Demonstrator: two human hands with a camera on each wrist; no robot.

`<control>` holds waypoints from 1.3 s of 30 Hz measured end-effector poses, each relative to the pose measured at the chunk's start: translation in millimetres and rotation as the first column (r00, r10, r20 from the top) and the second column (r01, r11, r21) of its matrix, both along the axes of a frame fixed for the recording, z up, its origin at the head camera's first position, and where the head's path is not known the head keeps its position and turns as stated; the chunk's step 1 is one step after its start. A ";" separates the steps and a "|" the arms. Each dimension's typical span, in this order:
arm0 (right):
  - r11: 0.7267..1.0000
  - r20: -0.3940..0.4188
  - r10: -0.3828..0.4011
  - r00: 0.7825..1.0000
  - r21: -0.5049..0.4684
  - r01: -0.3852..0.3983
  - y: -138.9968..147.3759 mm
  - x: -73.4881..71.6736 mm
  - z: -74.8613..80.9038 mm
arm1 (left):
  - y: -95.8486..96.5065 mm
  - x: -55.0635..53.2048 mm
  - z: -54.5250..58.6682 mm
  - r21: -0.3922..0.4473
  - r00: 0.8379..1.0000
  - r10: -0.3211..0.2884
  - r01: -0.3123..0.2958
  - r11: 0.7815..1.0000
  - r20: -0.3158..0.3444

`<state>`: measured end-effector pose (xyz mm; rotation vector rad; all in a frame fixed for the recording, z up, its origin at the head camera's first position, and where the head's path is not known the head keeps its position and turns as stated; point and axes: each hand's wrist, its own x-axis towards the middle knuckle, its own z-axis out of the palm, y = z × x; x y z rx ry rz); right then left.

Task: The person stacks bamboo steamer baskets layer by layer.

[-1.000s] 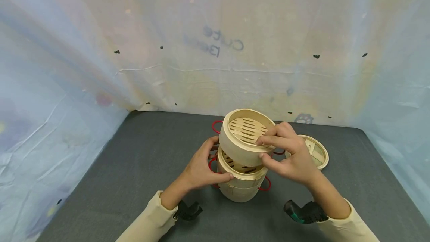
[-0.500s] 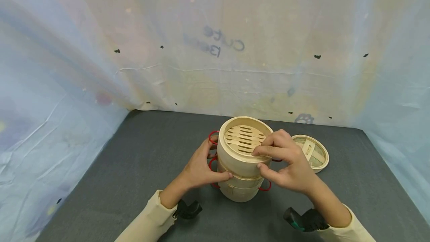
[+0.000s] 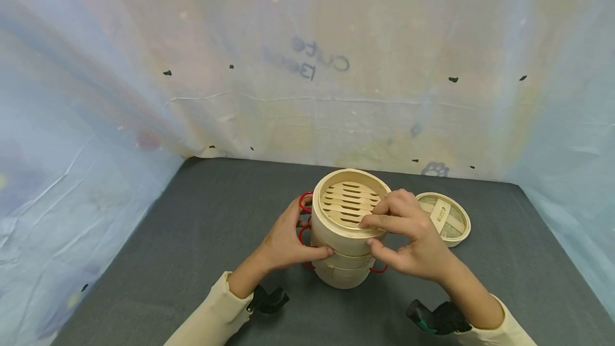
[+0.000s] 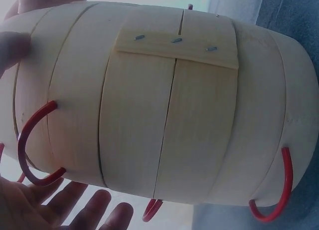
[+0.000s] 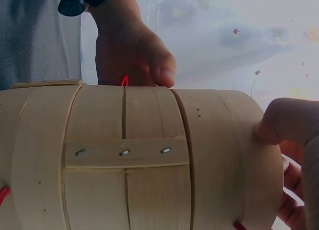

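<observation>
Several round bamboo steamer baskets stand stacked in the middle of the head view. The top basket, with a slotted floor, sits upright on the lower baskets. At its near right rim my right hand pinches the wall, fingertips inside and thumb outside. My left hand holds the stack from the left, thumb across the front near the seam below the top basket. Its fingers reach round beside the red handles. In the right wrist view the left thumb lies at that seam.
A round bamboo lid with a flat strap handle lies on the dark grey table, behind my right hand. Pale printed sheeting hangs behind the table and at both sides.
My right hand has lowered the top basket from a tilt above the stack to level on it. The left hand has stayed in place.
</observation>
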<state>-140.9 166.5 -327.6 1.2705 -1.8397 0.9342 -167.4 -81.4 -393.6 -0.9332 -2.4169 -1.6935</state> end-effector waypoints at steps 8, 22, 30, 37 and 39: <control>1.000 -0.003 -0.002 1.000 0.008 0.002 0.5 0.8 -1.3 | -1.5 0.3 -0.6 -0.021 1.000 0.009 -0.009 1.000 -0.010; 0.994 0.067 -0.057 0.996 0.098 0.050 2.5 5.1 4.7 | -2.4 -0.7 -0.6 -0.013 1.000 -0.003 0.002 1.000 -0.018; 0.996 0.208 -0.072 0.975 0.073 0.058 13.9 3.2 13.7 | -7.0 -3.0 3.0 0.033 1.000 0.000 -0.001 0.999 0.006; 0.993 0.260 -0.114 0.959 0.013 0.115 36.0 -5.3 11.7 | -10.0 -6.0 11.1 0.068 0.999 0.012 -0.010 0.998 -0.031; 0.990 0.270 -0.141 0.952 0.009 0.144 41.4 -6.8 10.5 | -10.3 -7.3 14.4 0.070 0.999 0.014 -0.011 0.997 -0.045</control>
